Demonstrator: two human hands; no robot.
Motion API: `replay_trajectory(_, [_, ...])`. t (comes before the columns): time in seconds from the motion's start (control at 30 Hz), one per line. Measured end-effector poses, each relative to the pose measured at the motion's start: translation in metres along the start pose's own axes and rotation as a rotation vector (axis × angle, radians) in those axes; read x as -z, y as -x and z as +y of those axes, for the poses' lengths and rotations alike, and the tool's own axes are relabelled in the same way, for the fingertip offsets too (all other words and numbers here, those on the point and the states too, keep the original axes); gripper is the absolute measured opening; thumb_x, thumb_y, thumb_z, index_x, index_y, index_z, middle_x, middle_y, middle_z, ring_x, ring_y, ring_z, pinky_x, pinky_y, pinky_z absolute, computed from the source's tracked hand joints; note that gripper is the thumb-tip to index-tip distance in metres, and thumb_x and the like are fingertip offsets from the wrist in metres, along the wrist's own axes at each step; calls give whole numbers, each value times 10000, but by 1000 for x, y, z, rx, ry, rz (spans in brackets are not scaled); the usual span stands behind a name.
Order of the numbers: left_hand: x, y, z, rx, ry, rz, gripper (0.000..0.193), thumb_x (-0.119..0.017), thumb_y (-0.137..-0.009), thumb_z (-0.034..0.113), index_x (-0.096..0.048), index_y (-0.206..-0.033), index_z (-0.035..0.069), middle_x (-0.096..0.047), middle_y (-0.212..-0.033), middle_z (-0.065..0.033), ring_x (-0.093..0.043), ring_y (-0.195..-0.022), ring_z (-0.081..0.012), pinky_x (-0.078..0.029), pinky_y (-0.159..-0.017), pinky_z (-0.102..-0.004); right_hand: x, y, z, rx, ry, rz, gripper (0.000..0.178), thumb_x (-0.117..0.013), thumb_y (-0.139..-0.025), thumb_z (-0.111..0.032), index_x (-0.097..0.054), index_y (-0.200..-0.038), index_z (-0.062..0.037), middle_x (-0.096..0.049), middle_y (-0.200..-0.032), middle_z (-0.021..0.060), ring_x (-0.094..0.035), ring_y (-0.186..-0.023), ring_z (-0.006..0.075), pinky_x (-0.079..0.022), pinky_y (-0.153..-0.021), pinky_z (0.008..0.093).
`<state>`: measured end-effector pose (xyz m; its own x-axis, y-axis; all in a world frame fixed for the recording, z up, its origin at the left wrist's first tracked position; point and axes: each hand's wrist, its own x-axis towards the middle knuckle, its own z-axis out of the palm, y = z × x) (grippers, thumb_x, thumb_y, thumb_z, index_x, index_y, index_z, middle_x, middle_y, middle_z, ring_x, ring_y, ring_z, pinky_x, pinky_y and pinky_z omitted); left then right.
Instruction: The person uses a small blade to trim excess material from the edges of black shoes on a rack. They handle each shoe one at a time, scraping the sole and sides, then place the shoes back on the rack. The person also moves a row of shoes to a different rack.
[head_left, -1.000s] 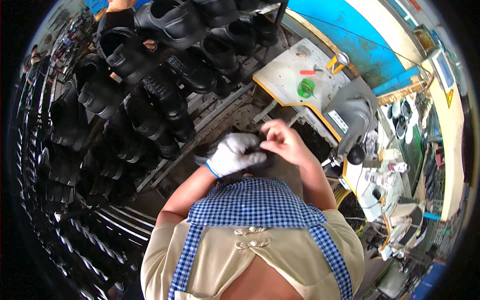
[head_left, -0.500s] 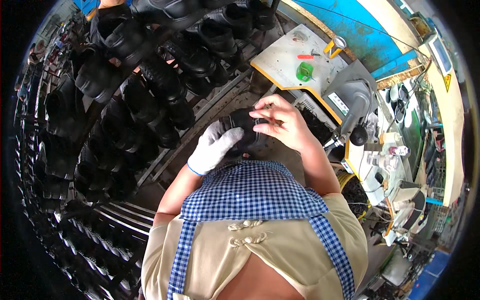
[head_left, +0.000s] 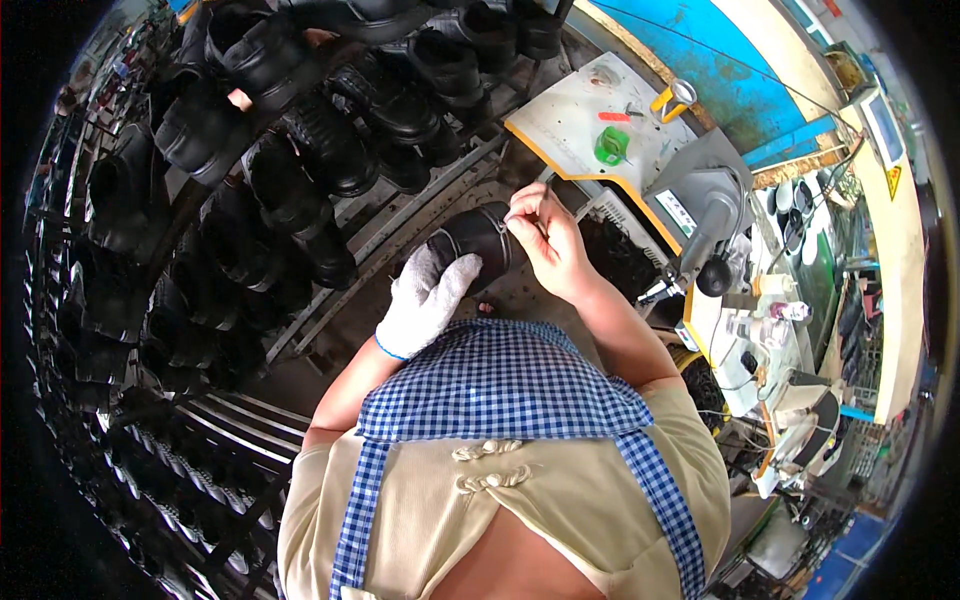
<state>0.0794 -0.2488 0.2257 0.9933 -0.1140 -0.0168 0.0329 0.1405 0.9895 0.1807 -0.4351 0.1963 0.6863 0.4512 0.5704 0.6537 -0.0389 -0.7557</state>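
Observation:
A black shoe (head_left: 480, 245) with pale lines across its upper is held in front of my apron. My left hand (head_left: 428, 295), in a white knit glove with a blue cuff edge, is closed around the shoe's left part, thumb on top. My bare right hand (head_left: 550, 238) is at the shoe's other end, its thumb and forefinger pinched together. A thin dark piece (head_left: 546, 188) sticks up from these fingers; its kind is too small to tell. Beneath the glove, the shoe's underside is hidden.
Racks of black shoes (head_left: 330, 140) fill the left side. To the right stand a white worktable (head_left: 570, 110) with a green container (head_left: 611, 146) and a yellow-handled cup (head_left: 672, 98), and a grey sewing machine (head_left: 710, 210). A crate (head_left: 610, 205) of dark pieces sits beneath.
The shoe has turned so that more of its smooth black upper shows. My right hand's fingers, spread over it before, have drawn together into a pinch.

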Motion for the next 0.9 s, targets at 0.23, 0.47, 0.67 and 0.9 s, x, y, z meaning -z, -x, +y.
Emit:
replay_trajectory(0.23, [7, -11, -20, 313, 407, 57, 315, -614, -950, 253, -625, -1146, 7, -671, -963, -35, -613, -880, -127, -508, -821, -289, -3, -9, -33, 113, 323, -84, 215, -664, -814, 12, -515, -953, -53, -609, -887, 78, -640, -689, 280, -504, -563, 345])
replay_trajectory(0.47, [-13, -11, -17, -218, -457, 179, 292, -569, -972, 246, -619, -1163, 31, -661, -988, -40, -598, -909, -152, -475, -863, -292, 5, 9, -13, -172, -85, -60, 83, -607, -933, -72, -538, -938, -26, -619, -854, 79, -599, -683, 175, -474, -591, 285])
replay_trajectory(0.67, [1, -17, -21, -47, -109, 290, 333, -567, -986, 271, -590, -1227, 41, -645, -1111, -43, -577, -989, -138, -466, -894, -291, 11, 23, -46, -687, -534, -313, 127, -540, -995, -158, -522, -1001, -33, -557, -774, -4, -533, -653, 71, -446, -596, 258])
replay_trajectory(0.9, [11, -10, -11, 8, 159, 149, 338, -554, -985, 194, -556, -1273, 19, -626, -1179, -53, -576, -1045, -143, -449, -945, -299, 33, 42, 2, -592, 180, -82, 311, -709, -857, -80, -622, -1152, -36, -614, -718, 39, -572, -605, 103, -441, -554, 243])
